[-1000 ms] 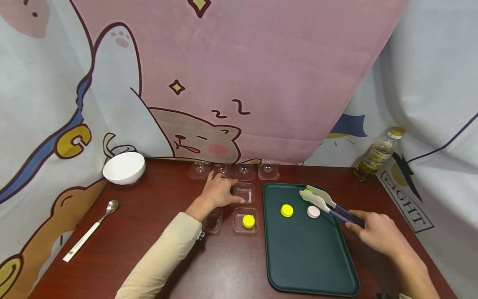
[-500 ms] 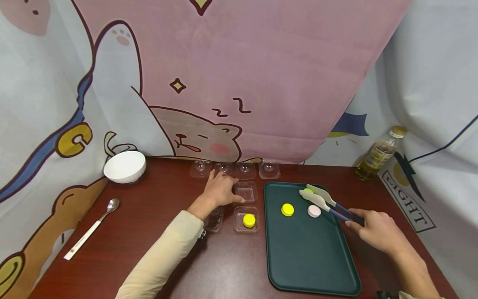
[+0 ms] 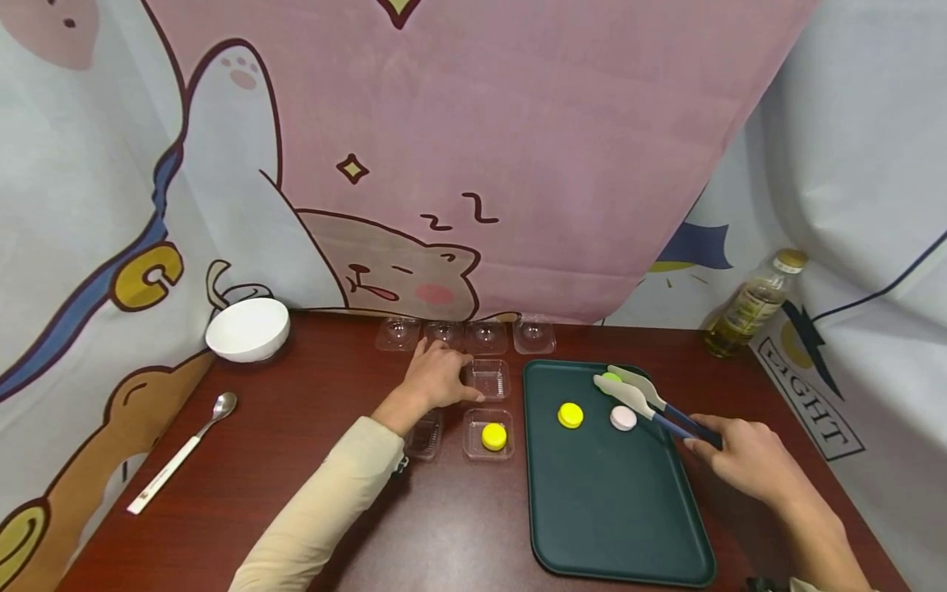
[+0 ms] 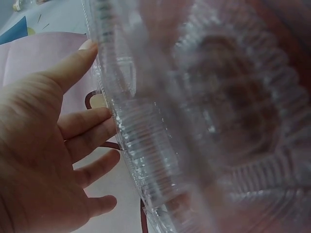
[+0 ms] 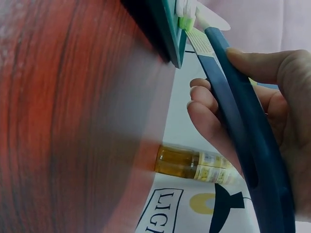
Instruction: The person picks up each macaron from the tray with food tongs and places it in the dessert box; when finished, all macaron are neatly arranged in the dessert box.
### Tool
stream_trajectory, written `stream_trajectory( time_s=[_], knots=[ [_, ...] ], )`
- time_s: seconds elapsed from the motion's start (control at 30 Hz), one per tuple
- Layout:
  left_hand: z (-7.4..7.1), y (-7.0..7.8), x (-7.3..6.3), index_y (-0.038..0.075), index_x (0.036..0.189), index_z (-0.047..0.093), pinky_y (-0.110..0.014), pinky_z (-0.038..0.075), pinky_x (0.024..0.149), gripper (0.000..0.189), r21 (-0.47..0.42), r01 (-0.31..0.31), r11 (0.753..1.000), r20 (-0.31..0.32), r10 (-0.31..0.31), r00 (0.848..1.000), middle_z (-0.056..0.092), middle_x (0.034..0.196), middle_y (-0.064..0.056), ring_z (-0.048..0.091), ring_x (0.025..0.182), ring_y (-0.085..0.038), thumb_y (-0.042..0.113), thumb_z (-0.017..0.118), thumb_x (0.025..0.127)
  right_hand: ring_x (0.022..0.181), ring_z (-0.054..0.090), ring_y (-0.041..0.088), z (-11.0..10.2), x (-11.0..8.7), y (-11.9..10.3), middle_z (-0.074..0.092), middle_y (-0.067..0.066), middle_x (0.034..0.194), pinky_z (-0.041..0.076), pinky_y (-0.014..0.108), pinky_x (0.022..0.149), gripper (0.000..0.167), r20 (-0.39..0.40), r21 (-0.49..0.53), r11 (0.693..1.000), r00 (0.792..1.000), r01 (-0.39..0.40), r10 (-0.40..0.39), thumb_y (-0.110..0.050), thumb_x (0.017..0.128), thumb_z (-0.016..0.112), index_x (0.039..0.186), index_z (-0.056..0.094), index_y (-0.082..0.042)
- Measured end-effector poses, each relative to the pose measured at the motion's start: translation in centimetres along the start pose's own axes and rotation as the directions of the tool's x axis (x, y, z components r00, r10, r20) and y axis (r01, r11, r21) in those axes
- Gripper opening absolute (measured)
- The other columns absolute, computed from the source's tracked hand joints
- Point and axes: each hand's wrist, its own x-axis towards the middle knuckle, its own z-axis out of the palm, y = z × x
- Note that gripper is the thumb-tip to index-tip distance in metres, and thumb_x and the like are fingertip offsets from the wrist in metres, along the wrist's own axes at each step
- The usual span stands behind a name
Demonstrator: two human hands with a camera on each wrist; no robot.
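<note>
My left hand (image 3: 432,378) lies over the clear plastic containers with its fingers spread, the thumb at the edge of one square container (image 3: 490,380). In the left wrist view, the thumb and fingertips meet or nearly meet the ridged rim of clear plastic (image 4: 141,145); contact is hard to tell. In my right hand (image 3: 747,456) I hold tongs (image 3: 644,403) with blue handles and pale tips. The tips stand on either side of a green macaron (image 3: 611,381), partly hidden by them, on the dark green tray (image 3: 621,510). A yellow macaron (image 3: 570,415) and a pale pink macaron (image 3: 623,418) lie nearby.
Another container (image 3: 473,452) holds a yellow macaron (image 3: 494,437); one more container (image 3: 423,436) sits left of it. Several clear domed lids (image 3: 533,335) line the back. A white bowl (image 3: 248,330), a spoon (image 3: 181,456) and an oil bottle (image 3: 750,306) stand or lie farther out.
Both hands, the tongs and the macarons keep their places. Only the head view has shifted very slightly.
</note>
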Motion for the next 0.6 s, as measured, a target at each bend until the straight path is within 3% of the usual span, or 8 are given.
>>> stream_trajectory(
  time_s=[0.33, 0.6],
  knots=[
    [-0.16, 0.19, -0.08, 0.022, 0.137, 0.065, -0.058, 0.019, 0.125, 0.075, 0.009, 0.009, 1.000, 0.003, -0.009, 1.000, 0.070, 0.133, -0.001, 0.051, 0.135, -0.029, 0.060, 0.082, 0.075, 0.051, 0.029, 0.010, 0.12, -0.05, 0.23, 0.033, -0.008, 0.052, 0.022, 0.028, 0.050, 0.041, -0.012, -0.006, 1.000, 1.000, -0.003, 0.003, -0.026, 0.095, 0.068, 0.127, 0.067, 0.000],
    [-0.24, 0.21, -0.17, 0.023, 0.136, 0.066, -0.058, 0.020, 0.125, 0.073, 0.012, 0.007, 1.000, -0.001, -0.007, 1.000, 0.071, 0.132, -0.001, 0.051, 0.134, -0.029, 0.060, 0.082, 0.075, 0.052, 0.031, 0.010, -0.27, -0.05, -0.21, 0.035, -0.008, 0.052, 0.023, 0.029, 0.053, 0.039, -0.082, -0.009, 0.999, 0.996, 0.033, -0.033, -0.028, 0.095, 0.070, 0.126, 0.068, -0.004]
  ],
)
